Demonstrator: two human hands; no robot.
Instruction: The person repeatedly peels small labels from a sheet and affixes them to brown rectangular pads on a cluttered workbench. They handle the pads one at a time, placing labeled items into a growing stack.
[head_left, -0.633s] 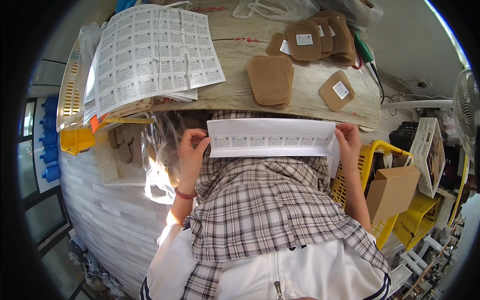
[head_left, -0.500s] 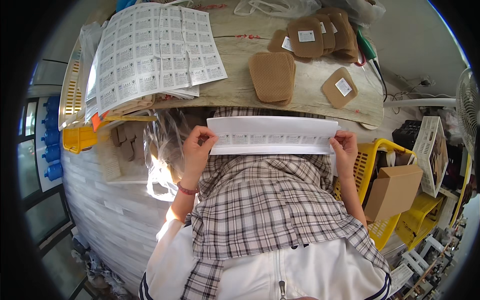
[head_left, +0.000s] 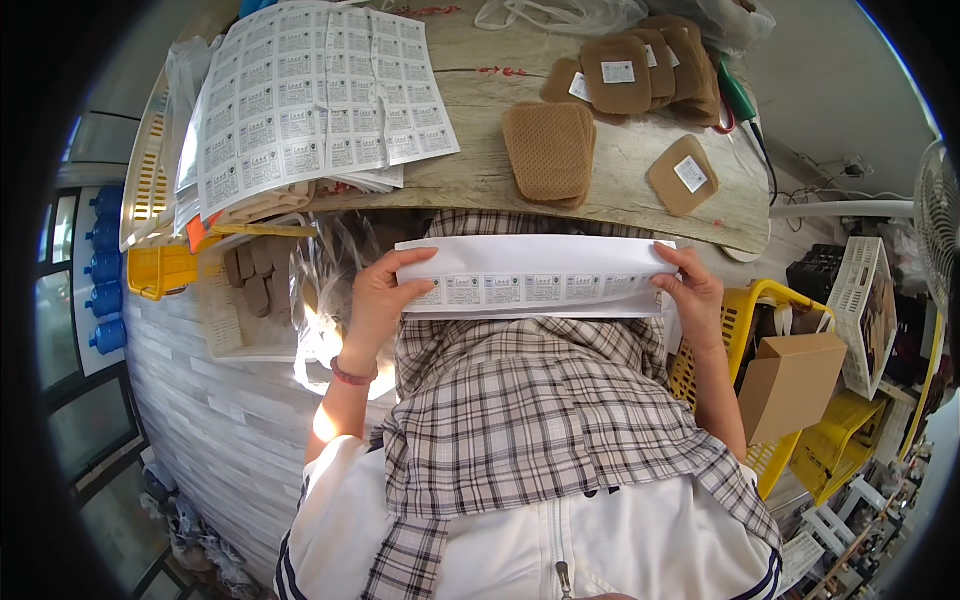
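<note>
While both short ends are being gripped, a white label strip (head_left: 540,267) is being held over the lap, just below the near edge of the wood-patterned table (head_left: 465,115). Its long axis is running from left to right, nearly parallel with that edge, so that one end is being pointed to the person's left and the other to the right. The printed face is being turned up toward the camera; a single row of small labels is following the strip's length, and a plain white band is lying along the side toward the table.

The left end is being pinched by the left hand (head_left: 385,290), with thumb and forefinger showing over the paper. The right end is being pinched in the same manner by the right hand (head_left: 693,295). How the other fingers are being placed behind the paper cannot be told. Beneath the strip, a plaid garment (head_left: 490,420) is being worn.

On the table, large label sheets (head_left: 265,105) are being kept at the left, a stack of brown mesh pieces (head_left: 548,152) is resting nearer the middle, and one labelled brown piece (head_left: 664,180) is lying apart to its right, its corners pointing toward and away from the person.
</note>
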